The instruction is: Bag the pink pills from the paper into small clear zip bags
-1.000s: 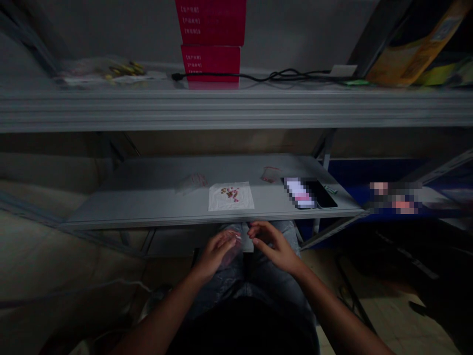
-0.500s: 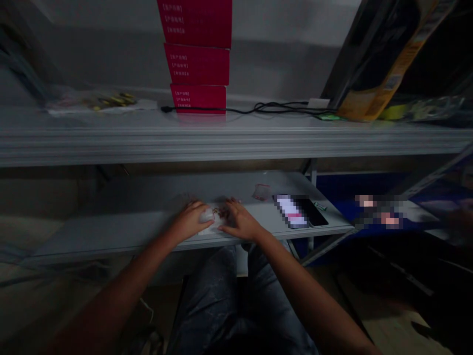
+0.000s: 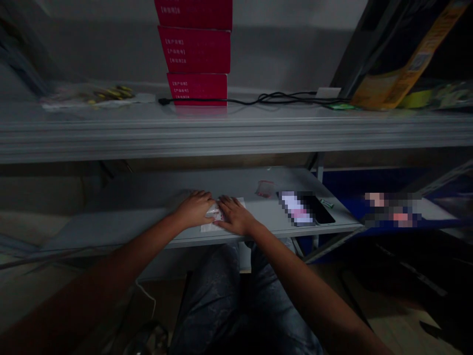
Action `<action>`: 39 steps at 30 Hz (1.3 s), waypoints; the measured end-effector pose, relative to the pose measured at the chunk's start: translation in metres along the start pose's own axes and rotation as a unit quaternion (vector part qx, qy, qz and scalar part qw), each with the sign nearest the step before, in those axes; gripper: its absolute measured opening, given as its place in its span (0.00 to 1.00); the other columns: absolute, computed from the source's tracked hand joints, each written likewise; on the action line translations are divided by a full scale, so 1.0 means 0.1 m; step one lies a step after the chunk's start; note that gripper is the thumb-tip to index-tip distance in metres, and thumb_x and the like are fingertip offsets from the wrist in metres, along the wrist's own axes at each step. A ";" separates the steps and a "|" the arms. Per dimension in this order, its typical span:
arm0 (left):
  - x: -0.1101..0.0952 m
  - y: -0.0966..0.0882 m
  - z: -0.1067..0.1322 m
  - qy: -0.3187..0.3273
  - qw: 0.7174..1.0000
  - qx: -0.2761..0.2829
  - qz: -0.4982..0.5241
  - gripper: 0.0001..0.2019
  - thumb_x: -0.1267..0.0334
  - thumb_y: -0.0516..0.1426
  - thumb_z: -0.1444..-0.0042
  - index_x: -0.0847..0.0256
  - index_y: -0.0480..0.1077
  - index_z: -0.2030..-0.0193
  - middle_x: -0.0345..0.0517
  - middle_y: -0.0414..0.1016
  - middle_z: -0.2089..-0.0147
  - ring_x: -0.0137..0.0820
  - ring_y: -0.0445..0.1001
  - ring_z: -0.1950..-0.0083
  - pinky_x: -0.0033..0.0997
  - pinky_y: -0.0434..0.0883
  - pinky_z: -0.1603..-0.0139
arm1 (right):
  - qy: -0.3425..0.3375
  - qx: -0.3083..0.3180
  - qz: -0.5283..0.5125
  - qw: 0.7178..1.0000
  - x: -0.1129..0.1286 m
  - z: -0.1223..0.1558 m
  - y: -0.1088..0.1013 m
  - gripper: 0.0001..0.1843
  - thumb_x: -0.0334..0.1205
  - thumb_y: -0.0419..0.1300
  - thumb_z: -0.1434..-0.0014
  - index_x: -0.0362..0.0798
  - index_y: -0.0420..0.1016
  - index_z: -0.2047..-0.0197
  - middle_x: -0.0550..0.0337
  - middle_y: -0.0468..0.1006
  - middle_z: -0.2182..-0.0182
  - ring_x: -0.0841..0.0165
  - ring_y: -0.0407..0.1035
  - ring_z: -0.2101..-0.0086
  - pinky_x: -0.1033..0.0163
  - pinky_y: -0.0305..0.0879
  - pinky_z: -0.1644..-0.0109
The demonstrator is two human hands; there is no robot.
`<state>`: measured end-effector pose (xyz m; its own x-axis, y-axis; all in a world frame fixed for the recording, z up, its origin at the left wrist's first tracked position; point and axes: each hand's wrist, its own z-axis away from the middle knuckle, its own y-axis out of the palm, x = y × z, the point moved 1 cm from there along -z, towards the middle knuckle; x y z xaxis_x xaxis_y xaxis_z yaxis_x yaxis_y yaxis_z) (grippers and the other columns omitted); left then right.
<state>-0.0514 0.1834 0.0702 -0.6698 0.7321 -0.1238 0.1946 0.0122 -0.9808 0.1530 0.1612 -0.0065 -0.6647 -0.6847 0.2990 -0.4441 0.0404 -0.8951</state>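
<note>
Both my hands rest on the grey lower shelf (image 3: pixel 140 217), on top of a white paper sheet (image 3: pixel 206 228). My left hand (image 3: pixel 194 207) is curled, with its fingers on a small clear plastic bag (image 3: pixel 214 212) that lies between the hands. My right hand (image 3: pixel 234 215) lies flat on the sheet, fingers stretched out and touching the bag's right side. The hands hide the small red and yellow pieces on the sheet. My jeans-clad legs (image 3: pixel 225 305) are below the shelf edge.
A small clear bag with red print (image 3: pixel 264 188) and a dark phone (image 3: pixel 314 209) lie to the right on the lower shelf. The upper shelf (image 3: pixel 221 138) carries stacked red boxes (image 3: pixel 195 49), a black cable (image 3: pixel 258 100), a yellow-black box (image 3: pixel 399 64) and a bag of yellow pieces (image 3: pixel 92 93).
My hands rose from my lap to the lower shelf, the left carrying the clear bag. They now press closer together on the white sheet, covering the pieces.
</note>
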 end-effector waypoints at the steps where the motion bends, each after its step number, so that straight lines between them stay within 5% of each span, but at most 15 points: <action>1: -0.01 -0.01 0.00 0.000 1.000 -0.001 0.000 0.13 0.54 0.63 0.47 0.60 0.76 0.59 0.55 0.76 0.55 0.50 0.72 0.49 0.49 0.63 0.41 | 0.000 0.001 0.001 1.000 0.00 0.00 0.00 0.44 0.66 0.48 0.32 0.42 0.53 0.26 0.42 0.57 0.30 0.53 0.46 0.29 0.42 0.38 0.26; 6: -0.01 -0.13 0.01 -0.008 1.000 0.003 0.026 0.11 0.56 0.63 0.47 0.59 0.77 0.61 0.52 0.76 0.56 0.47 0.72 0.49 0.46 0.65 0.42 | 0.010 0.003 0.004 1.000 -0.01 0.01 0.01 0.42 0.66 0.49 0.33 0.43 0.55 0.27 0.43 0.58 0.30 0.52 0.46 0.29 0.41 0.40 0.27; 10: 0.12 -0.30 -0.03 -0.063 0.974 -0.041 0.213 0.13 0.54 0.60 0.43 0.58 0.76 0.57 0.49 0.77 0.52 0.43 0.73 0.49 0.40 0.67 0.43 | 0.012 -0.009 0.002 1.000 0.00 0.02 -0.01 0.42 0.64 0.50 0.32 0.42 0.56 0.28 0.40 0.55 0.29 0.52 0.46 0.29 0.42 0.42 0.27; 15: 0.28 -0.48 -0.04 -0.175 0.821 -0.105 0.534 0.14 0.52 0.56 0.41 0.60 0.74 0.57 0.49 0.77 0.61 0.39 0.75 0.61 0.40 0.72 0.57 | 0.014 -0.014 -0.014 1.000 0.01 0.03 -0.03 0.40 0.64 0.52 0.33 0.45 0.58 0.29 0.43 0.55 0.29 0.51 0.46 0.29 0.42 0.43 0.27; 19: 0.28 -0.50 0.03 -0.200 0.712 -0.099 0.666 0.20 0.49 0.51 0.39 0.61 0.73 0.53 0.51 0.77 0.61 0.39 0.75 0.62 0.43 0.75 0.61 | 0.015 -0.012 -0.020 1.000 0.01 0.03 -0.03 0.40 0.63 0.52 0.33 0.45 0.57 0.28 0.44 0.56 0.29 0.51 0.45 0.29 0.41 0.43 0.27; 21: 0.28 -0.49 0.05 -0.217 0.688 -0.094 0.687 0.21 0.48 0.50 0.39 0.62 0.73 0.52 0.52 0.77 0.62 0.40 0.75 0.62 0.44 0.75 0.60 | 0.014 -0.011 -0.020 1.000 0.01 0.03 -0.03 0.40 0.62 0.52 0.33 0.45 0.58 0.28 0.43 0.57 0.29 0.50 0.45 0.29 0.40 0.43 0.28; 23: 0.32 -0.48 0.06 -0.225 0.709 -0.101 0.661 0.22 0.47 0.50 0.39 0.63 0.72 0.51 0.52 0.76 0.63 0.40 0.75 0.62 0.45 0.76 0.59 | 0.014 -0.013 -0.020 1.000 0.01 0.02 -0.04 0.39 0.62 0.53 0.33 0.44 0.59 0.29 0.42 0.57 0.30 0.50 0.46 0.29 0.40 0.44 0.28; 28: 0.63 -0.44 0.15 -0.254 0.860 -0.182 0.404 0.16 0.50 0.57 0.42 0.60 0.73 0.55 0.50 0.76 0.57 0.43 0.74 0.52 0.48 0.70 0.45 | 0.016 -0.031 -0.047 0.998 0.01 0.02 -0.06 0.40 0.62 0.56 0.35 0.43 0.62 0.31 0.42 0.57 0.30 0.50 0.48 0.30 0.41 0.47 0.28; 31: 0.83 -0.30 0.27 -0.246 0.919 -0.203 0.234 0.14 0.51 0.60 0.44 0.57 0.73 0.55 0.50 0.75 0.48 0.48 0.70 0.42 0.49 0.62 0.35 | 0.021 -0.036 -0.063 0.997 0.00 0.01 -0.09 0.40 0.63 0.57 0.36 0.44 0.63 0.31 0.42 0.58 0.30 0.51 0.49 0.30 0.42 0.49 0.28; 39: 0.88 0.41 0.41 -0.196 0.970 -0.110 0.091 0.22 0.58 0.52 0.39 0.67 0.68 0.40 0.62 0.71 0.38 0.48 0.68 0.36 0.46 0.61 0.34 | 0.047 -0.066 -0.123 0.989 0.01 0.01 -0.09 0.37 0.61 0.61 0.38 0.45 0.68 0.35 0.43 0.63 0.32 0.52 0.53 0.32 0.45 0.53 0.30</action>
<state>-0.1315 0.2201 0.0128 -0.8229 0.4211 -0.3813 0.4540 0.0839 -0.8871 0.1567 0.1591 0.0014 -0.5766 -0.6157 0.5371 -0.6697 -0.0205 -0.7423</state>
